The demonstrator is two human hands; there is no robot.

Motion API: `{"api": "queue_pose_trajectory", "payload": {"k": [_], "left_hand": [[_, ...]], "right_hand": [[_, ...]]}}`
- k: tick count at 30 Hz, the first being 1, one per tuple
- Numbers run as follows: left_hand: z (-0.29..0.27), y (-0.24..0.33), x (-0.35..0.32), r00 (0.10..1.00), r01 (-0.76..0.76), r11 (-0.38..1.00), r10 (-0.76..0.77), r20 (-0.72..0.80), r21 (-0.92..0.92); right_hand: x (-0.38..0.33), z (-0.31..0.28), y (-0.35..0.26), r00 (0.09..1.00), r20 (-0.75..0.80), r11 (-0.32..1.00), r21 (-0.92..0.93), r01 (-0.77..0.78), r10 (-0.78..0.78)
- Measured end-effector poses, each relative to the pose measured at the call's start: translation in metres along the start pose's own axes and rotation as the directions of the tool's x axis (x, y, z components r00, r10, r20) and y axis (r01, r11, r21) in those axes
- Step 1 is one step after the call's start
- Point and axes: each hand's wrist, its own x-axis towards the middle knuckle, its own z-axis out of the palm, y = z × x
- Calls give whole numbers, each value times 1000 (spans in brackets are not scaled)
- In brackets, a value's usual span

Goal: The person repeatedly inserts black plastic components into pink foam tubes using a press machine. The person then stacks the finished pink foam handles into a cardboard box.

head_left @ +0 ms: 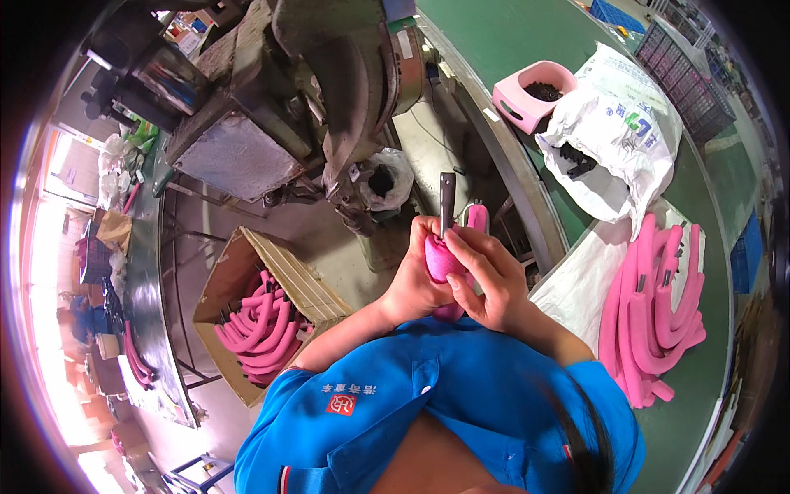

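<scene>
In front of my chest I hold a pink foam-covered tube (pixel 443 262) with both hands. My left hand (pixel 411 280) is wrapped round it from the left. My right hand (pixel 492 276) pinches near its upper end, thumb and fingers against the base of a dark, flat-tipped piece (pixel 447 202) that stands upright out of the foam. Just beyond my right fingers another pink end (pixel 477 217) shows with a greyish edge; whether it belongs to the same tube I cannot tell. Most of the tube's lower part is hidden by my hands.
A cardboard box (pixel 321 288) of pink tubes stands at lower left, below a large grimy machine (pixel 239 148). On the green bench at right lie more pink tubes (pixel 654 317), a white sack (pixel 617 123) with black parts, and a pink bin (pixel 514 99) of small dark pieces.
</scene>
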Motion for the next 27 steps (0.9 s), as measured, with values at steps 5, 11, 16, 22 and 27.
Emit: {"api": "queue_pose_trajectory", "payload": {"k": [5,11,16,22,27], "left_hand": [[3,5,-6,984,165,984,-169,-53,-70],[11,10,-6,988,126,992,-124,97,-10],[10,-12,-12,997,-34,988,23,73,149],[5,-24,-30,992,63,997,-58,-114,44],[-5,-19,-23,997,74,988,-70,-36,134]], "right_hand": [[-4,8,7,996,-52,997,35,-75,76],[8,4,15,989,67,959,245,-145,133],[4,13,9,958,-149,951,229,-206,244],[-12,43,4,897,-246,750,649,-130,368],[-5,26,16,982,-179,977,213,-21,60]]}}
